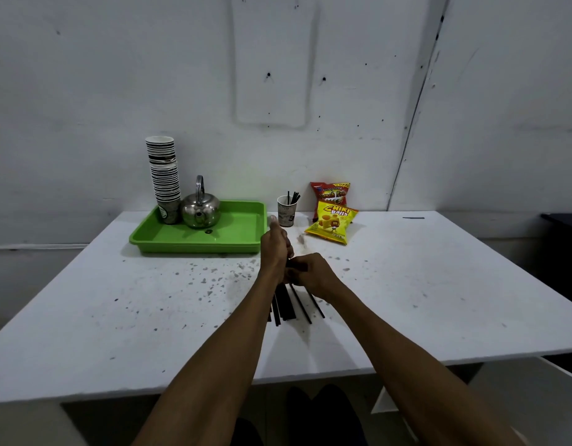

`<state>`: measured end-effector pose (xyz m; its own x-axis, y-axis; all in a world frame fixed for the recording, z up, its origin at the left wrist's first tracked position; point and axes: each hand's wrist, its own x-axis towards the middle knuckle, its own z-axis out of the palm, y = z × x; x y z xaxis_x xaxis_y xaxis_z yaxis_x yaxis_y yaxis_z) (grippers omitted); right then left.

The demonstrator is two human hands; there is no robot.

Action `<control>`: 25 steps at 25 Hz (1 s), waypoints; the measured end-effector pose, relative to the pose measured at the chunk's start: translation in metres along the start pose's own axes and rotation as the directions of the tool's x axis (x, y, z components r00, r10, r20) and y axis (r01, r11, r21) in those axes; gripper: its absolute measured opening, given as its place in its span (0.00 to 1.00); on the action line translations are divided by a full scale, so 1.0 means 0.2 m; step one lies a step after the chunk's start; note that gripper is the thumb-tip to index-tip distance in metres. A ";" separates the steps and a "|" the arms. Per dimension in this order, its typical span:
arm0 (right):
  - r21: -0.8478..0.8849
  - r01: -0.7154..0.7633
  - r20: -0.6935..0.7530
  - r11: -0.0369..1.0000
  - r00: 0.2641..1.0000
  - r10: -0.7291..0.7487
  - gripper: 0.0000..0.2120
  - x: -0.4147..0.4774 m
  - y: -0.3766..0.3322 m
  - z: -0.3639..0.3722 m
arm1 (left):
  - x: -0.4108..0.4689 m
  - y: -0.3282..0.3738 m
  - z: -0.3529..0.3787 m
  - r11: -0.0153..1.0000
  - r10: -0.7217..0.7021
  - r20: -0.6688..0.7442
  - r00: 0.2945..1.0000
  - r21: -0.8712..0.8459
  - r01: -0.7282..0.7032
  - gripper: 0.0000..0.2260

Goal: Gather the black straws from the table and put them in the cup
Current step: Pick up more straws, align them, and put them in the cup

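Note:
Several black straws [286, 305] lie fanned out on the white table [117, 317], their far ends under my hands. My left hand [276, 249] and my right hand [310, 273] meet over those far ends, fingers curled around the bundle. A paper cup [286, 211] stands behind them near the wall with a few black straws [292, 197] sticking up out of it. The straws' gripped ends are hidden by my fingers.
A green tray [239, 243] at the back left holds a tall stack of paper cups [164, 175] and a steel kettle [201, 210]. Two snack bags, red [331, 193] and yellow [333, 224], lie right of the cup. Dark specks dot the tabletop.

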<state>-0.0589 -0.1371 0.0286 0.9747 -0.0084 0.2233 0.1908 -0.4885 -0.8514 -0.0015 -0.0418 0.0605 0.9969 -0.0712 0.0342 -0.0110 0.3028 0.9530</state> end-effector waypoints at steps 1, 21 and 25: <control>0.036 -0.012 0.016 0.999 1.000 0.011 0.10 -0.01 0.00 0.00 | 0.00 0.01 0.00 1.000 -0.004 -0.015 1.000 -0.031 0.003 0.22; 0.967 -0.112 -0.025 0.229 0.852 0.523 0.31 0.02 -0.17 0.06 | -0.13 0.03 0.09 0.850 -0.064 0.116 0.991 -0.514 0.115 0.15; 0.597 -0.162 -0.233 0.786 0.902 0.363 0.14 -0.04 -0.11 0.00 | -0.04 0.10 0.01 0.898 -0.021 0.063 0.998 -0.438 0.046 0.16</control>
<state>-0.0711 -0.1258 0.0449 0.9215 -0.3885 0.0029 0.0616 0.1386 -0.9884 -0.0093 -0.0370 0.0789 0.9900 -0.1370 0.0329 0.0707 0.6851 0.7250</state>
